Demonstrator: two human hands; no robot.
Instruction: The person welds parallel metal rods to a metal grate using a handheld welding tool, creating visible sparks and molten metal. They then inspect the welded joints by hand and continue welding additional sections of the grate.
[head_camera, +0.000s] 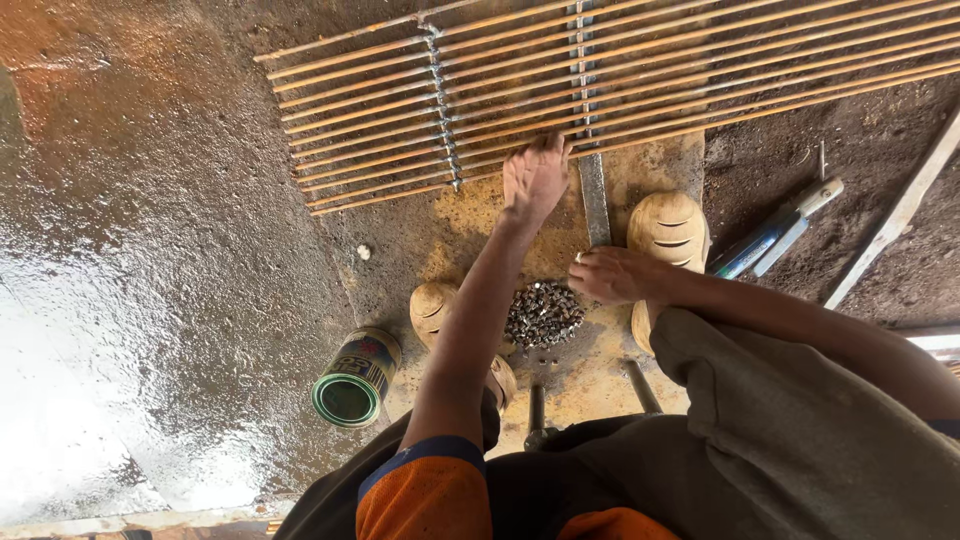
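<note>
A grid of several rusty metal rods (640, 70) lies on the ground ahead of me, with small nuts threaded along two cross rows. My left hand (533, 178) reaches forward and touches the near edge of the rods, fingers apart on them. My right hand (612, 274) rests low beside a pile of small metal nuts (543, 314) on the sandy patch; its fingers look pinched, and I cannot tell whether a nut is in them. A flat metal bar (594, 198) lies between the hands.
An open tin can (355, 378) lies on its side at the left. My two dusty shoes (668, 226) flank the pile. A blue-and-white tool (778, 230) and a pale bar (900, 212) lie at right. Wet, shiny ground spreads left.
</note>
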